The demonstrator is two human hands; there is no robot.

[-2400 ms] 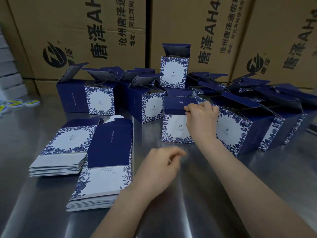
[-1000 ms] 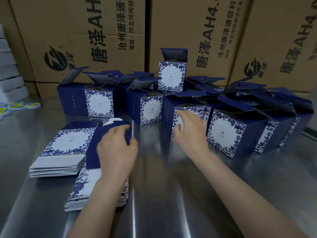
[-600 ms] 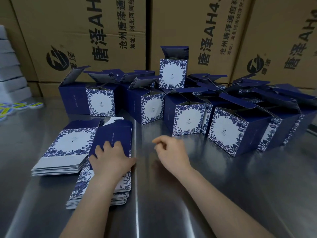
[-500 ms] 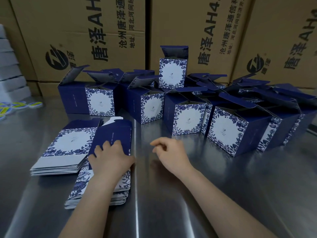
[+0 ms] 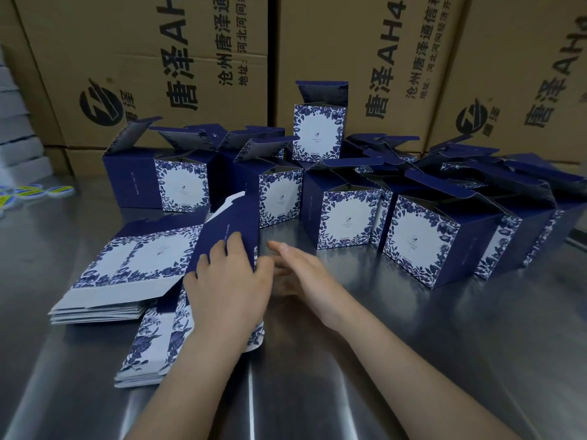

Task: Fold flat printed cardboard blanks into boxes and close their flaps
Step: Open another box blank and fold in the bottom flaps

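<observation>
A: Starting with the surface, what is it?

B: A brushed metal table (image 5: pixel 413 360), dull grey, with soft streaks of light reflected along it toward the camera.

A: And behind it?

B: A wall of big brown cartons (image 5: pixel 349 42), printed in black with Chinese characters, "AH4" and a round logo. They stand at the table's far edge and fill the background. At the far left are pale white slabs (image 5: pixel 16 144) piled up. On the table below them lie a few small round pieces (image 5: pixel 41 190) in yellow, green and blue, too blurred to identify.

A: Where are the boxes?

B: The folded boxes (image 5: pixel 346 217), navy with blue-and-white floral fronts, crowd the far half of the table in a loose row, top flaps standing open. A single box (image 5: pixel 319 131) stands higher, on top of others at the back.

A: The flat ones?

B: Two piles at the left. The second stack (image 5: pixel 127 268) lies farther left. The near stack (image 5: pixel 149 350) lies just beside it, partly under the left forearm.

A: The hands?

B: The left hand (image 5: pixel 228 290) grips the top blank (image 5: pixel 228 223) of the near stack, fingers on its navy panel and thumb at its right edge. The blank's far end is tilted up off the pile. The right hand (image 5: pixel 301 274) is just beside it, fingers straight and pointing at that edge, holding nothing, and blurred.
</observation>
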